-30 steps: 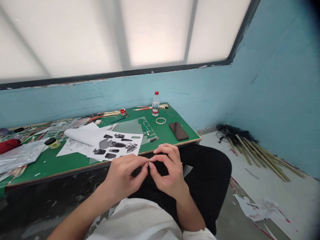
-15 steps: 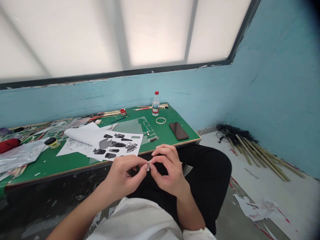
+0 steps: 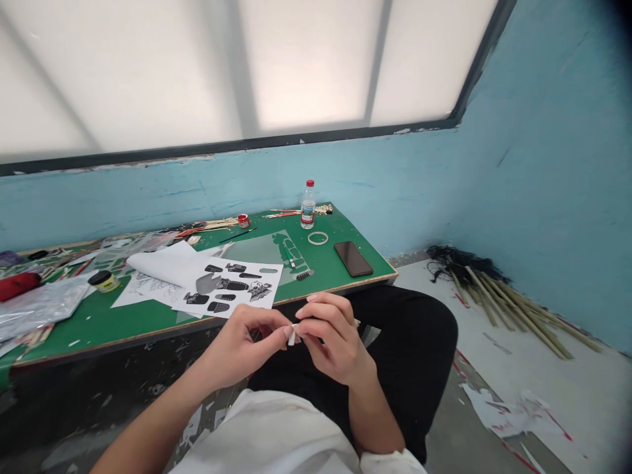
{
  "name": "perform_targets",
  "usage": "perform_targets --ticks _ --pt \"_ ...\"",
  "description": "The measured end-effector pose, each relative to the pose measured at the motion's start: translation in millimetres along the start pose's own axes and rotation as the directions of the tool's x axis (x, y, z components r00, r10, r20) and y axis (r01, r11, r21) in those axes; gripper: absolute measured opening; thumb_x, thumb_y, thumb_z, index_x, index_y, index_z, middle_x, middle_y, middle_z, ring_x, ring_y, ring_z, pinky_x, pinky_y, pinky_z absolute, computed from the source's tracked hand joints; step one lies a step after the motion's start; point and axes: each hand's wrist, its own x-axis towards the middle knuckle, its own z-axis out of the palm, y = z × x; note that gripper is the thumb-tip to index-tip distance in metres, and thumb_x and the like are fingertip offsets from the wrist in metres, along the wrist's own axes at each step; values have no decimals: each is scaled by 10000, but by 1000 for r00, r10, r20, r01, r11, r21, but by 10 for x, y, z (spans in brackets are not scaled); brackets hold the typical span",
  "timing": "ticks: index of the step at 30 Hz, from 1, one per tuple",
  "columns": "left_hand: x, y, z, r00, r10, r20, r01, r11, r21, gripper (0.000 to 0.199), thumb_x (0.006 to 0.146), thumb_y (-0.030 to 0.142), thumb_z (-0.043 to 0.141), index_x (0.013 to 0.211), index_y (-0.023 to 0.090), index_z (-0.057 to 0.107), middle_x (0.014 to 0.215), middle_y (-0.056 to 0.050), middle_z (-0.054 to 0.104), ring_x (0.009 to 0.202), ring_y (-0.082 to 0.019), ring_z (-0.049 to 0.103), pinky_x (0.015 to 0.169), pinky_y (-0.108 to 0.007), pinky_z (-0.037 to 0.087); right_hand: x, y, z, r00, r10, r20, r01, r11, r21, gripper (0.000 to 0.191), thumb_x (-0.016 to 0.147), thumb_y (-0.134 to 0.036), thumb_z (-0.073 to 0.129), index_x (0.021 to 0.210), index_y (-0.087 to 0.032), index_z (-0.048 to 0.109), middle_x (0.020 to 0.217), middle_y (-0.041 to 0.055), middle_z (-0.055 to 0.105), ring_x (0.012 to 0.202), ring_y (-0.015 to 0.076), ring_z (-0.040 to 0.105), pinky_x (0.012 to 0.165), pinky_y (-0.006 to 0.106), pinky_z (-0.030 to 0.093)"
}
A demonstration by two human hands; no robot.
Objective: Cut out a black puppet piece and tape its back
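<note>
Above my lap, my left hand (image 3: 249,347) pinches a small white strip (image 3: 291,338) between thumb and forefinger. My right hand (image 3: 336,339) meets it from the other side, its fingers curled and closed at the same strip. The strip hangs down a little between the fingertips. Whether it is paper or tape I cannot make out. A pale bit of something shows beside the right hand's outer edge, mostly hidden. Just beyond the hands, at the table's front edge, lies a white sheet with black printed shapes (image 3: 232,280).
On the green table (image 3: 340,230) are a phone (image 3: 353,258), a tape roll (image 3: 317,238), a water bottle (image 3: 307,207), a red paint jar (image 3: 243,221) and a black-lidded jar (image 3: 104,281). Bamboo sticks (image 3: 513,303) lie on the floor at right, near paper scraps (image 3: 518,411).
The fingertips have shifted slightly, and more of the white strip now shows between them. My right fingers have dropped a little. The table items stay where they were.
</note>
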Motion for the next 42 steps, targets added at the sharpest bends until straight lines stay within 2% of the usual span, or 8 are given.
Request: perform_targets --ticks 4,9,15,25,33,37,39,42 --pt "-10 -4 25 997 61 -56 -59 998 26 255 985 246 602 800 196 771 660 26 722 582 -90 630 566 -167 488 -5 6 -4 1000 3 -12 -3 1000 -16 142 975 -97 667 1067 -202 688 1088 90 728 1185 264 625 983 426 600" --pt "-47 -44 94 961 191 -201 -166 977 137 154 972 211 626 905 198 765 782 6 775 634 -92 674 600 -175 512 -14 -28 -31 988 75 -136 -79 997 -25 140 944 -136 708 1055 -221 694 1053 89 712 1107 284 633 929 472 604" --pt "-82 -102 142 904 337 -262 -251 917 310 120 946 138 646 983 195 745 810 2 768 680 -92 683 676 -205 515 34 -72 -28 981 166 -101 -168 986 -11 154 930 -145 719 1064 -215 691 1103 102 693 1139 296 608 977 496 566" --pt "-89 -83 164 858 464 -219 -318 816 483 177 939 95 638 1044 222 703 901 18 792 736 -113 717 711 -238 546 35 -66 4 982 178 -66 -178 984 -7 179 925 -134 717 1078 -224 692 1134 96 687 1160 293 598 997 506 554" --pt "-95 -85 155 824 545 -155 -350 705 617 198 938 105 644 1102 209 682 1019 -21 816 828 -164 761 756 -293 580 42 -77 -5 979 198 -49 -197 980 29 180 928 -125 717 1068 -233 681 1118 89 693 1149 286 604 986 517 564" --pt "-99 -88 148 814 570 -113 -367 655 660 216 933 112 654 1128 201 686 1083 -41 815 842 -187 758 722 -318 557 42 -80 -17 977 212 -39 -210 977 39 179 926 -101 703 1042 -232 667 1106 83 693 1154 282 598 997 518 557" --pt "-97 -96 150 810 575 -109 -375 654 657 227 925 105 667 1131 196 684 1093 -44 815 839 -197 756 711 -325 545 40 -73 -17 978 207 -39 -206 978 41 180 922 -85 704 1028 -226 661 1099 80 693 1156 278 595 1000 507 554" --pt "-90 -102 155 825 551 -128 -378 706 599 213 920 91 664 1106 194 686 1054 -42 816 840 -191 756 739 -318 555 33 -58 -11 981 191 -36 -190 981 43 172 940 -83 700 1034 -221 659 1083 76 696 1150 271 595 991 490 560"
